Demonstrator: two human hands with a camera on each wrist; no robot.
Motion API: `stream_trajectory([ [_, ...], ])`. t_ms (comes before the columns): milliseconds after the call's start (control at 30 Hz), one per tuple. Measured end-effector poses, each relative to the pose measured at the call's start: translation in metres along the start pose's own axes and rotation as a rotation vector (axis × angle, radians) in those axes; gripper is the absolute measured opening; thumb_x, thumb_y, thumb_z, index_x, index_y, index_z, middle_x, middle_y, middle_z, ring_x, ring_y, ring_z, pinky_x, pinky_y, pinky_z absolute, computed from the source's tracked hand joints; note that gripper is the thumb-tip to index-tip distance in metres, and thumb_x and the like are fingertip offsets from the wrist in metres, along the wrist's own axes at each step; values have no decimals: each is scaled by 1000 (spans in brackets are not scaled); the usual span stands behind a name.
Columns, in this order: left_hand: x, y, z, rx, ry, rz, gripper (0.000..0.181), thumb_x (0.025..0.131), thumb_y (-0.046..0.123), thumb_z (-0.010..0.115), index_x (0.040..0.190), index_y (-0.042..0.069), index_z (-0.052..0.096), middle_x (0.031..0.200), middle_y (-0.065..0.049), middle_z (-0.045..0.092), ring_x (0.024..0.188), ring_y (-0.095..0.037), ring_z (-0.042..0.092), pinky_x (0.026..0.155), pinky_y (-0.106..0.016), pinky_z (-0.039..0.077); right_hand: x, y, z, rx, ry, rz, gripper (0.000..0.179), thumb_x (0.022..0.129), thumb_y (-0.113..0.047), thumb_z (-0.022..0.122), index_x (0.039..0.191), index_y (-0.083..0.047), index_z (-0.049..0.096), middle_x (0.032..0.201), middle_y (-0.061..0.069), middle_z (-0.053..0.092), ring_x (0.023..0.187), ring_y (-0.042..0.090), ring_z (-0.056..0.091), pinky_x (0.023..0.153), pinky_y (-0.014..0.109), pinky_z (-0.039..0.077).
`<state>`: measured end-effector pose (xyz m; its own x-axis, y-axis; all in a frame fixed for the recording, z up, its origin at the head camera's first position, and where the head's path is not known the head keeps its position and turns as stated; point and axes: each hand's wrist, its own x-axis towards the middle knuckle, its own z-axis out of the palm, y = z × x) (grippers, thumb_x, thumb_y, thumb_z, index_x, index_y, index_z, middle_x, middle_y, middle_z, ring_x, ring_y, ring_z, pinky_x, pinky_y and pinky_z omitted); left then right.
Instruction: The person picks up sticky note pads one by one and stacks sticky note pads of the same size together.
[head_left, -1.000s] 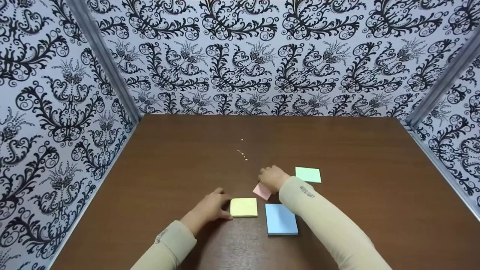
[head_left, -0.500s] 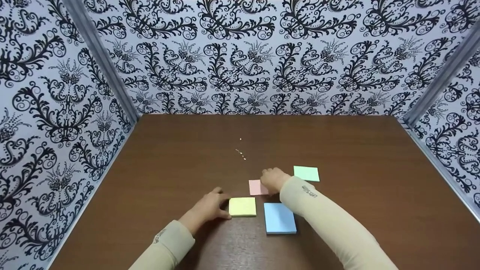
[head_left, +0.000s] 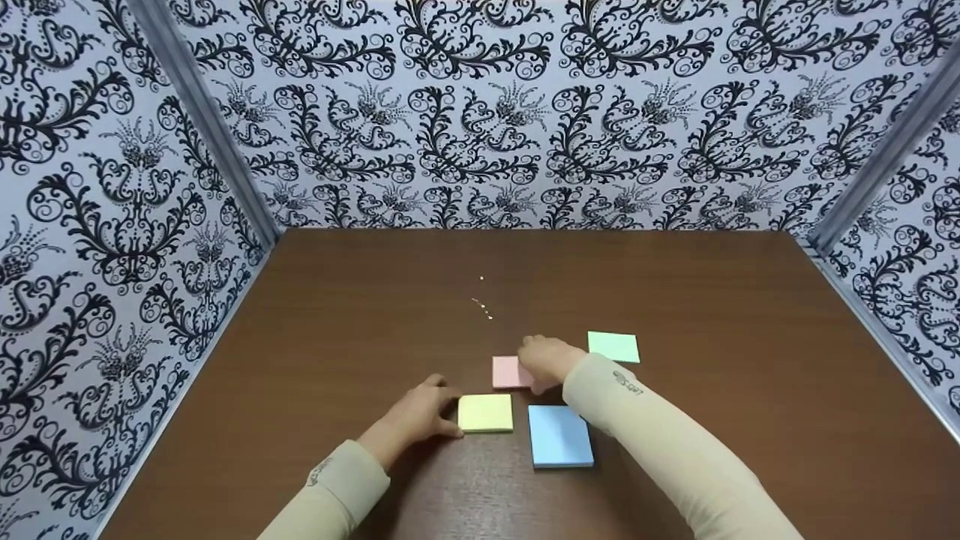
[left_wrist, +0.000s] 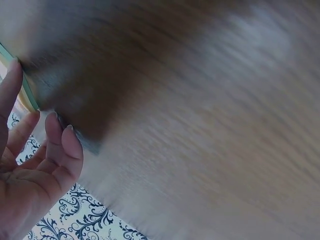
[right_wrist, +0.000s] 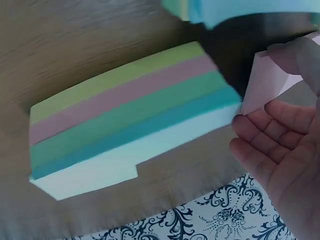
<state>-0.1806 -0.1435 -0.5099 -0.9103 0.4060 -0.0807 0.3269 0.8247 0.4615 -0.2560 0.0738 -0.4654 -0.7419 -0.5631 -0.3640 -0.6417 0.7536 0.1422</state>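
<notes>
My left hand [head_left: 420,411] holds the left side of a yellow sticky note pad [head_left: 486,414] on the table, thumb at the near corner and fingers at the far one. In the left wrist view, fingertips meet the pad's thin green edge [left_wrist: 29,92]. Behind that pad, my right hand [head_left: 551,358] pinches a pink sticky note [head_left: 508,372] between thumb and fingers; the right wrist view shows this pink paper [right_wrist: 262,82] bent in the grip. Part of it is hidden by the hand. A blue sticky note pad [head_left: 560,437] lies below the right forearm.
A pale green pad [head_left: 613,347] sits beyond the right wrist; in the right wrist view a thick striped pad [right_wrist: 135,115] stands beside the fingers. Small light specks [head_left: 484,307] dot the brown table [head_left: 360,300]. Patterned walls [head_left: 480,112] enclose its back and sides.
The pink note has turned from a slant to nearly square and shifted left, up behind the yellow pad, with my right hand. My left hand stays in place on the yellow pad.
</notes>
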Motion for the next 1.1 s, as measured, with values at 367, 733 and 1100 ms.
stream_trajectory([
  [367, 0, -5, 0, -10, 26, 68, 55, 71, 29, 78, 117, 4, 60, 117, -18, 49, 100, -35, 54, 84, -53, 42, -11, -31, -8, 83, 102, -168, 25, 72, -21, 73, 88, -4, 64, 93, 9, 58, 90, 24, 54, 79, 34, 45],
  [733, 1, -6, 2, -37, 30, 66, 54, 68, 24, 79, 115, 3, 61, 122, -22, 49, 106, -40, 52, 86, -59, 39, -9, -56, 6, 122, 42, -113, 8, 73, -13, 64, 67, -8, 63, 108, 10, 59, 104, 26, 51, 88, 33, 43],
  [1100, 0, -6, 2, -2, 39, 62, 54, 68, 25, 80, 113, 0, 61, 119, -19, 50, 101, -38, 55, 85, -49, 44, -14, -61, 5, 102, 46, -117, 11, 74, -14, 68, 81, -6, 65, 95, 8, 56, 87, 21, 52, 79, 34, 46],
])
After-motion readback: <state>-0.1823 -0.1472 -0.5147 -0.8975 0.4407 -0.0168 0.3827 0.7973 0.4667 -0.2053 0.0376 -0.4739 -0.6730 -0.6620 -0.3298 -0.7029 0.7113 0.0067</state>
